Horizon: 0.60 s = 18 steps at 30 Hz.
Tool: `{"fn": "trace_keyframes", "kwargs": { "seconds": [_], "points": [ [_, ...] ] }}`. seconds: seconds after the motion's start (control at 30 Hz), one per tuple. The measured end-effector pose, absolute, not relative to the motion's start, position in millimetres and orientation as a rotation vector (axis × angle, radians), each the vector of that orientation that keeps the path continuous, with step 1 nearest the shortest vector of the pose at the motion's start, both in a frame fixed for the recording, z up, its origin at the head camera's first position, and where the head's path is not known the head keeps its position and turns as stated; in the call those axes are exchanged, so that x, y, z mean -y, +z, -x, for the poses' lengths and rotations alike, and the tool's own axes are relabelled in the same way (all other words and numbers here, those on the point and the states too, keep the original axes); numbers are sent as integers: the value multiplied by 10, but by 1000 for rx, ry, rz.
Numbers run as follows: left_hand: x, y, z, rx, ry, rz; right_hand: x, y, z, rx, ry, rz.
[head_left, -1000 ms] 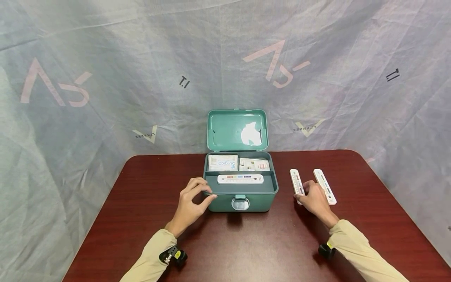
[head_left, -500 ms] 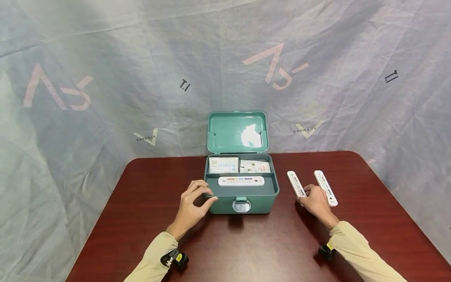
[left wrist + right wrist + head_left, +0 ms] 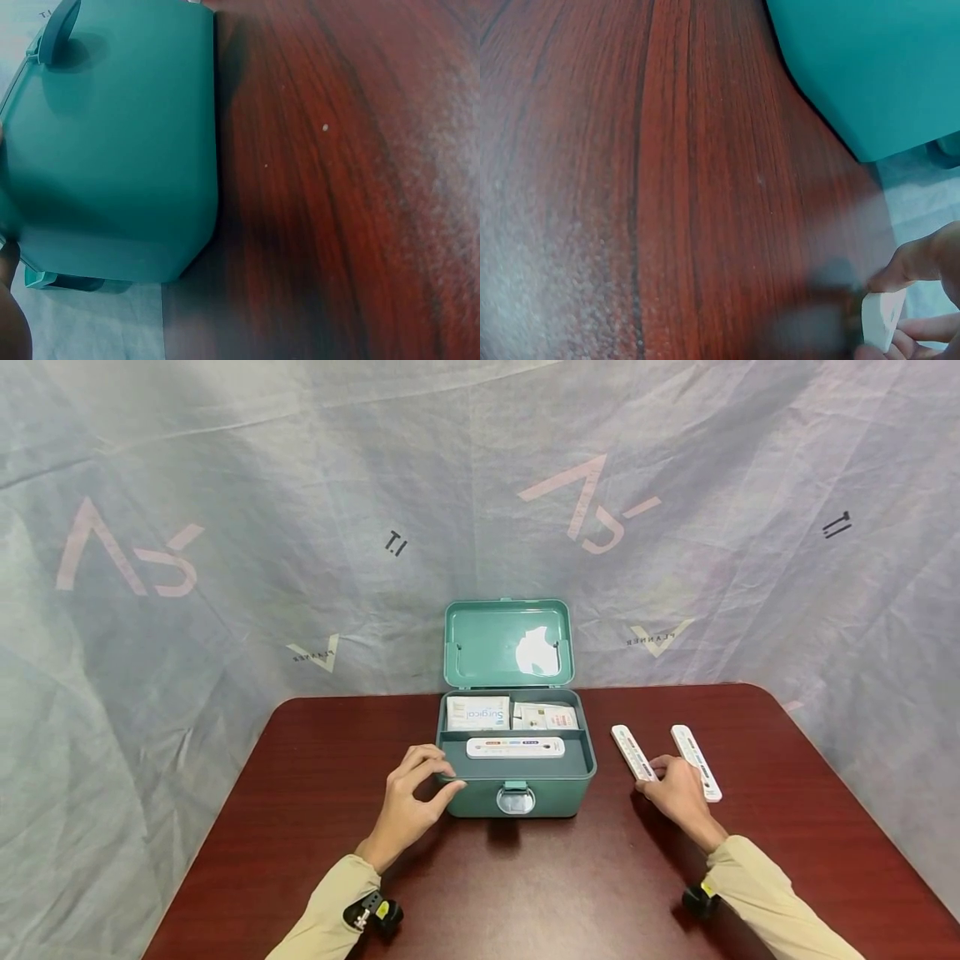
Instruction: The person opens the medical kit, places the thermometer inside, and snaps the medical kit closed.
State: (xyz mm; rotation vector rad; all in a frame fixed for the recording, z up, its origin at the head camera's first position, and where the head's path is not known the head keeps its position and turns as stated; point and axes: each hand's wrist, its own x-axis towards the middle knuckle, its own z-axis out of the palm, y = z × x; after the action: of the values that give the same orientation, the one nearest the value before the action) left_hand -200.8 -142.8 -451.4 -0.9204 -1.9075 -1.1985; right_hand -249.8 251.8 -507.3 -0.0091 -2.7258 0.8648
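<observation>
My right hand (image 3: 678,789) pinches the near end of a white wall thermometer (image 3: 632,752), a flat strip with coloured scale marks. In the right wrist view, the thumb and fingers grip the white thermometer's end (image 3: 880,321) close over the table. A matching thermometer (image 3: 697,764) lies just right of that hand. With thumb and fingers, my left hand (image 3: 408,797) holds the front left rim of a green first-aid box (image 3: 480,797). The box's lid (image 3: 506,643) stands raised. Inside the front compartment lies another white thermometer (image 3: 515,747), set crosswise.
The box's rear compartments hold a white packet printed "Surgical" (image 3: 477,713) and some smaller white packets (image 3: 545,717). A metal clasp (image 3: 516,799) hangs on the box front. The dark red wooden table (image 3: 517,893) ends at a grey cloth backdrop (image 3: 345,477).
The thermometer in my right hand has turned, its far end swinging left and its near end right. The left hand stays at the box rim. The head view has shifted slightly.
</observation>
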Motion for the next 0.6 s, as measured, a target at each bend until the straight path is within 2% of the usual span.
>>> {"fn": "trace_keyframes", "kwargs": {
  "seconds": [0.6],
  "points": [
    [1432, -4534, 2021, 1895, -1217, 924, -2512, -4988, 2500, 2733, 868, -32]
  ]
}}
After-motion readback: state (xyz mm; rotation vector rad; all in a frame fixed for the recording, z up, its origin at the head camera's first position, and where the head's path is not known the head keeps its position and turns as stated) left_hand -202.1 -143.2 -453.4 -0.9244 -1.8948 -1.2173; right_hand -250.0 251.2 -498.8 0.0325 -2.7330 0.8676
